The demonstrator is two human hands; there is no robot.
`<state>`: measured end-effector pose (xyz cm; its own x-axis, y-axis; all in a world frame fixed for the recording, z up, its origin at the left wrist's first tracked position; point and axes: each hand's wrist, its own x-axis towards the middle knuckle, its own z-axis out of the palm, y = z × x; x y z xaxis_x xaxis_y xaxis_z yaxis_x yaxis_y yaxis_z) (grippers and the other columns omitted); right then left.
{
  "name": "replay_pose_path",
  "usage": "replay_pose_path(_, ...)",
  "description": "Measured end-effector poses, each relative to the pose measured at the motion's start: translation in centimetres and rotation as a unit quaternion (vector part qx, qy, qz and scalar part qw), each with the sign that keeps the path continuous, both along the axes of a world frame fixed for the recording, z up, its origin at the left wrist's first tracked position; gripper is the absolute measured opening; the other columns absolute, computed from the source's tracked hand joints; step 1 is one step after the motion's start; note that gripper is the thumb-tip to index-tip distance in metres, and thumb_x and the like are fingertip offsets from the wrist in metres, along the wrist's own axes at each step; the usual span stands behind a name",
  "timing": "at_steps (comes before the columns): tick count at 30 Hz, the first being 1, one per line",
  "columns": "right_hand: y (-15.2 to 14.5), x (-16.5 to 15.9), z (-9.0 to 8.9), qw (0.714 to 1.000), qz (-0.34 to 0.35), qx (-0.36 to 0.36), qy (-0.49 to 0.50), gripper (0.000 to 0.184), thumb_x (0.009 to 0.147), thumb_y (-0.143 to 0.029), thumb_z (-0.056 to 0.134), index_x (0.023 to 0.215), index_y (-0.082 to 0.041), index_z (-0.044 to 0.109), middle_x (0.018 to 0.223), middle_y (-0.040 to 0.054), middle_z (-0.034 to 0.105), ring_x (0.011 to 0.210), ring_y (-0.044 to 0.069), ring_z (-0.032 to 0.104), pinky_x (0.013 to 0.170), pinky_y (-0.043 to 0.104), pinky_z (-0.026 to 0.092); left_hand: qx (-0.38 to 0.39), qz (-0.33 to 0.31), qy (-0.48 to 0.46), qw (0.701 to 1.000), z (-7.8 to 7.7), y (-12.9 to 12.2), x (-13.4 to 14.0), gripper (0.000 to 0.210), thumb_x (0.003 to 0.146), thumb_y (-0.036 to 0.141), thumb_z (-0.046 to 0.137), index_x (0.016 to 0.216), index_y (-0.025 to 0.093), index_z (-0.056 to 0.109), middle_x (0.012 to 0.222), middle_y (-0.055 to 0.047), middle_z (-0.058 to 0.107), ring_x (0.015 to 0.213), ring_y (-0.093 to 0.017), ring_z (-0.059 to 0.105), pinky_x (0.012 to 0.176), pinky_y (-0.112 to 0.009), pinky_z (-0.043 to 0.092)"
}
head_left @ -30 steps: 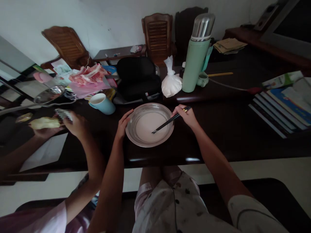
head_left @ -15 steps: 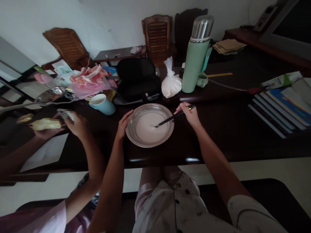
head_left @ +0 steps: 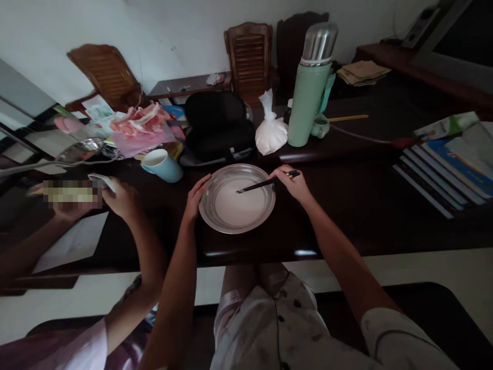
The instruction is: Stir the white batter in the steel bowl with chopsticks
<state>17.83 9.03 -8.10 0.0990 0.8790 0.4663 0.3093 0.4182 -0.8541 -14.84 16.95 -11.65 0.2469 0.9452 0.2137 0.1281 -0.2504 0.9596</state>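
Metal bowl (head_left: 237,230) of pale liquid (head_left: 239,208) found on the desk (head_left: 370,200), near its front edge; left hand (head_left: 194,200) rests against the bowl's left rim, though whether its grip closes there cannot be told; right hand (head_left: 293,185), beside the right rim, has its grip closed around dark chopsticks (head_left: 265,183), tips at the liquid; farther from the front edge, a tied white bag (head_left: 271,137) sits just beside a green flask (head_left: 309,103).

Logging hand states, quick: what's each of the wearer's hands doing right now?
Left hand: against the metal bowl's left side; can't tell if gripping.
Right hand: closed, holding black chopsticks, tips at the pale liquid.
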Motion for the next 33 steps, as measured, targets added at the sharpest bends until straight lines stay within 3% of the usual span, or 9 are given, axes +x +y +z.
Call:
replay_pose_path(3,0.1,0.8,0.2,0.996,-0.020,-0.020,0.082,0.040,0.086,-0.056,0.056,0.071,-0.021,0.066,0.066,0.0016,0.070,0.067,0.017,0.068,0.071,0.031,0.052,-0.002,0.000,-0.003,1.000,-0.1,0.0,0.0,0.057,0.083,0.047,0.056,0.131,0.015,0.059,0.136,-0.011,0.054,0.131,-0.030,0.046,0.116,-0.046,0.030)
replay_pose_path(6,-0.1,0.8,0.4,0.992,0.009,-0.045,0.121,0.042,0.084,-0.059,0.057,0.068,-0.021,0.063,0.058,0.0002,0.067,0.057,0.016,0.066,0.063,0.030,0.051,0.001,-0.005,-0.004,1.000,0.1,-0.1,0.0,0.057,0.083,0.046,0.057,0.130,0.014,0.060,0.137,-0.011,0.054,0.132,-0.030,0.045,0.116,-0.046,0.028)
replay_pose_path(13,-0.4,-1.2,0.1,0.996,0.080,-0.025,0.015,0.038,0.089,-0.052,0.053,0.072,-0.022,0.071,0.076,0.0027,0.073,0.078,0.018,0.067,0.075,0.032,0.051,0.001,0.000,0.007,1.000,0.2,-0.1,0.0,0.058,0.083,0.048,0.056,0.130,0.014,0.059,0.136,-0.012,0.055,0.131,-0.031,0.047,0.115,-0.047,0.031)
replay_pose_path(18,0.0,-0.3,-0.3,1.000,0.011,0.004,0.006,0.032,0.091,-0.047,0.054,0.078,-0.023,0.072,0.082,0.0028,0.074,0.084,0.019,0.067,0.082,0.034,0.051,0.005,-0.003,0.008,1.000,0.0,0.0,0.0,0.059,0.084,0.049,0.056,0.131,0.013,0.058,0.135,-0.013,0.055,0.130,-0.031,0.047,0.114,-0.047,0.033)
replay_pose_path(21,0.1,0.6,0.0,0.997,-0.016,-0.009,0.073,0.035,0.088,-0.052,0.056,0.074,-0.021,0.068,0.071,0.0024,0.072,0.072,0.019,0.069,0.074,0.033,0.053,-0.002,-0.002,0.000,1.000,0.0,0.0,0.0,0.058,0.084,0.048,0.056,0.131,0.014,0.058,0.135,-0.013,0.055,0.130,-0.031,0.047,0.114,-0.046,0.032)
replay_pose_path(25,-0.2,0.6,0.4,0.991,0.030,-0.038,0.122,0.039,0.086,-0.055,0.058,0.068,-0.021,0.064,0.058,0.0005,0.068,0.057,0.017,0.066,0.062,0.030,0.052,-0.004,0.002,-0.002,1.000,-0.1,0.0,-0.1,0.055,0.083,0.046,0.056,0.130,0.015,0.060,0.136,-0.011,0.055,0.131,-0.030,0.046,0.116,-0.046,0.030)
replay_pose_path(29,-0.4,-0.7,0.4,0.994,0.083,-0.040,0.064,0.036,0.088,-0.050,0.056,0.071,-0.021,0.069,0.066,0.0016,0.071,0.069,0.017,0.068,0.069,0.030,0.052,-0.013,-0.003,-0.016,1.000,-0.1,0.0,-0.1,0.056,0.082,0.044,0.059,0.130,0.015,0.060,0.136,-0.011,0.055,0.132,-0.030,0.045,0.117,-0.046,0.028)
replay_pose_path(33,-0.3,-1.4,-0.1,0.997,0.083,-0.005,-0.007,0.034,0.091,-0.045,0.053,0.075,-0.023,0.073,0.079,0.0026,0.074,0.082,0.018,0.067,0.078,0.032,0.051,-0.020,-0.002,-0.026,0.999,0.0,0.0,0.0,0.058,0.081,0.045,0.060,0.130,0.014,0.060,0.136,-0.011,0.055,0.132,-0.030,0.045,0.117,-0.045,0.028)
